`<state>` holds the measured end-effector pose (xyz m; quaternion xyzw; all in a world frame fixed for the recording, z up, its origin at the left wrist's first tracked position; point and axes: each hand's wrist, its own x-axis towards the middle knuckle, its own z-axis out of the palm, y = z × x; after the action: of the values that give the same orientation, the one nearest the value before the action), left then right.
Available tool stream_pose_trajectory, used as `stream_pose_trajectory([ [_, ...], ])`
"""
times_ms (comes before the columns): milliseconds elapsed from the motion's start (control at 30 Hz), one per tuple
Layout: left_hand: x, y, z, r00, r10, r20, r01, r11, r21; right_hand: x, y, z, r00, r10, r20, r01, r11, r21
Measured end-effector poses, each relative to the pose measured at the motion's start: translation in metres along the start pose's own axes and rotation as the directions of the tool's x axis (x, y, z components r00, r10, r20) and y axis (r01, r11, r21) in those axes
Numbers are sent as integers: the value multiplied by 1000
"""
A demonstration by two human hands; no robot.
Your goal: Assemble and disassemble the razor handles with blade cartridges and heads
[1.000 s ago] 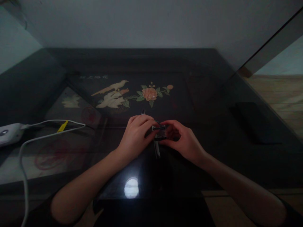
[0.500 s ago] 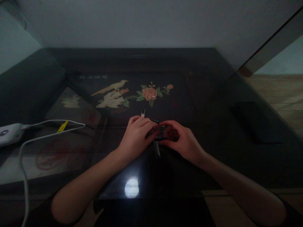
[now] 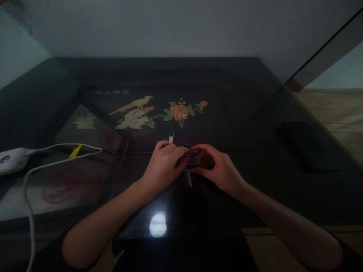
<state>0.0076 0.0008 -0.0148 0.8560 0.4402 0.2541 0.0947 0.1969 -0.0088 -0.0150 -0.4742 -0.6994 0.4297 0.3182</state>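
Between my hands is a small, dark, shiny piece (image 3: pixel 193 158) with glinting edges; its kind is too dim to tell. My left hand (image 3: pixel 166 160) is closed, with thumb and fingertips on its left side. From the right, my right hand (image 3: pixel 218 166) curls thumb and fingers around the same piece. A narrow silvery strip (image 3: pixel 188 179) shows just below it, towards me. Another slim silvery strip (image 3: pixel 171 136) with a dark end sticks out beyond my left knuckles. My fingers hide how these parts meet.
The dark glossy tabletop (image 3: pixel 249 124) bears a bird picture (image 3: pixel 136 109) and a pink flower picture (image 3: pixel 179 112). A white device (image 3: pixel 13 160) with a white cable (image 3: pixel 53 162) and yellow tag (image 3: pixel 75 151) lies left. A flat black object (image 3: pixel 309 147) rests right.
My left hand has shifted very slightly at the fingers, and the dark piece has tilted a little. Everything else stays where it was.
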Motion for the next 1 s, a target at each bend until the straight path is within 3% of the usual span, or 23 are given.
stream_pose_trajectory([
  [700, 1, 3, -8, 998, -4, -63, 1, 998, -57, 2, 0, -3, 1000, -9, -29, 9, 1000, -7],
  [1000, 2, 6, -12, 989, -19, -144, 4, 994, -107, 2, 1, -5, 999, -18, -52, 18, 1000, 16],
])
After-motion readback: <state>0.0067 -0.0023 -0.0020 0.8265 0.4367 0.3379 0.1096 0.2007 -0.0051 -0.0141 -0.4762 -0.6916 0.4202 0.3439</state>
